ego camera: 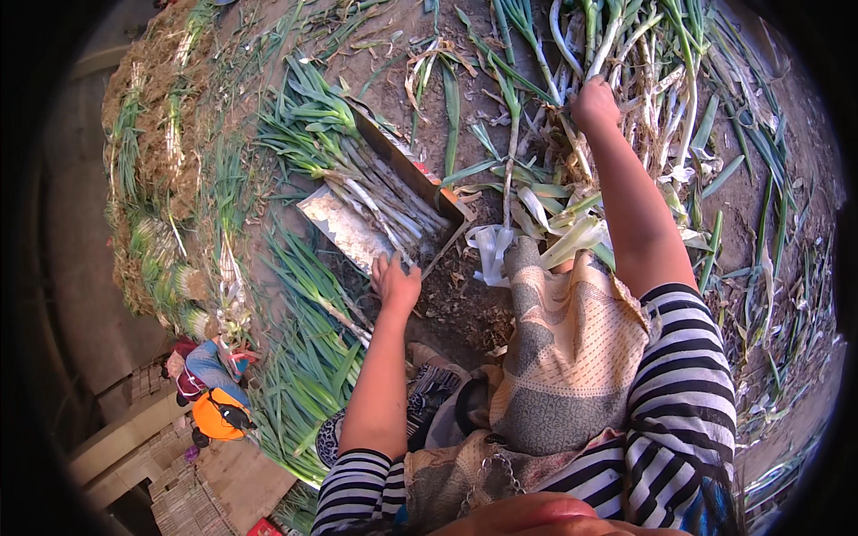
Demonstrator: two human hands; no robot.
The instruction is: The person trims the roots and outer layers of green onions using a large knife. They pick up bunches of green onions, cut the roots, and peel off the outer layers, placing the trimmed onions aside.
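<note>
My right hand (595, 104) is closed around a pale green onion stalk (606, 50) at the near side of a loose pile of long green onions (660, 80). My left hand (395, 285) lies at the near corner of an open-sided cardboard box (345, 218), its fingers apart over the root end of a stalk. A bundle of green onions (382, 191) rests in this box, with leaves hanging past the far end. Peeled leaves (570, 234) and white plastic strips (491, 251) lie between my hands, before the patterned cloth (563, 348) on my lap.
More green onions (308, 362) lie left of my legs. Farther left are rows of bundled onions (177, 127) and a person in an orange garment (218, 415). Leaf scraps (771, 201) litter the soil at right. A wooden board (238, 482) lies at lower left.
</note>
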